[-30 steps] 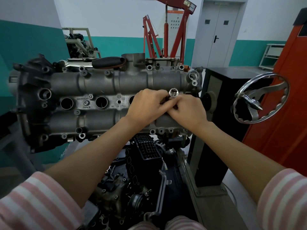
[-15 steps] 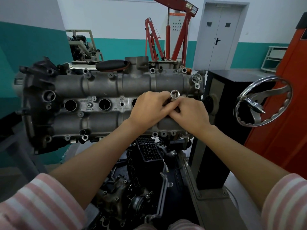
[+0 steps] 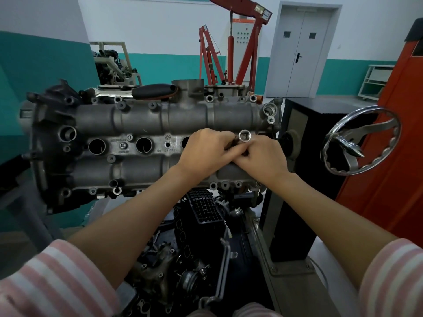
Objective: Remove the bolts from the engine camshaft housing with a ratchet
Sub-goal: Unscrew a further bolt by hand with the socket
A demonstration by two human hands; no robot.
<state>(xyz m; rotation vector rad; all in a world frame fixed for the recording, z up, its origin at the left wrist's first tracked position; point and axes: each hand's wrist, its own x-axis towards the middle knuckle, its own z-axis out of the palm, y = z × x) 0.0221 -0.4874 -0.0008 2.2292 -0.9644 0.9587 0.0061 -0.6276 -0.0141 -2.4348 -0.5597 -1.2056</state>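
The grey camshaft housing (image 3: 142, 120) lies across the engine in front of me, with several bolt holes and bolts along its edges. My left hand (image 3: 206, 149) and my right hand (image 3: 263, 159) meet over its right half. Both hands have their fingers curled around a small tool whose silver socket (image 3: 244, 135) sticks up between them, open end facing me. The rest of that tool is hidden under my fingers. A ratchet with a black and orange handle (image 3: 155, 91) lies on the far edge of the housing.
A chrome handwheel (image 3: 361, 143) stands to the right on the engine stand, beside a black cabinet (image 3: 320, 115) and an orange panel (image 3: 400, 133). A red engine crane (image 3: 242, 46) stands behind. Black engine parts (image 3: 203, 207) hang below the housing.
My hands have stayed together on the socket tool; only my view has shifted slightly.
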